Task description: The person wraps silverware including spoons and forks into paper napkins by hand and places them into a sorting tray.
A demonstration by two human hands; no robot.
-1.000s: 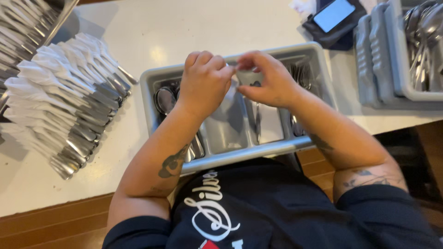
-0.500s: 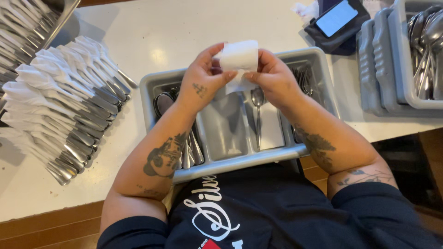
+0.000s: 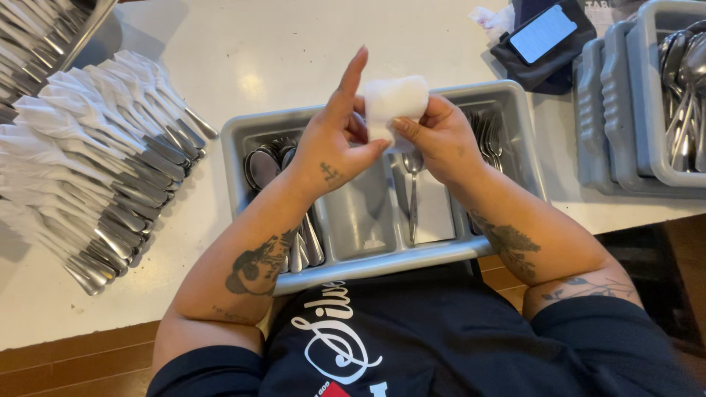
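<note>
A white paper napkin (image 3: 396, 101) is wrapped around the top of a spoon (image 3: 413, 192) that hangs down over a grey cutlery tray (image 3: 382, 265). My right hand (image 3: 441, 140) grips the napkin roll from the right. My left hand (image 3: 334, 143) presses against its left side, index finger pointing up and thumb on the napkin's lower edge. The tray's left compartment holds several spoons (image 3: 265, 165); more cutlery (image 3: 489, 140) lies in its right compartment.
Rows of napkin-wrapped cutlery (image 3: 95, 169) cover the white table (image 3: 279, 51) at left. Grey bins (image 3: 647, 110) with spoons stand at the far right. A phone on a dark pouch (image 3: 544, 33) lies at the back right.
The napkin went from flat between both hands to rolled around the spoon. My left index finger has lifted and straightened.
</note>
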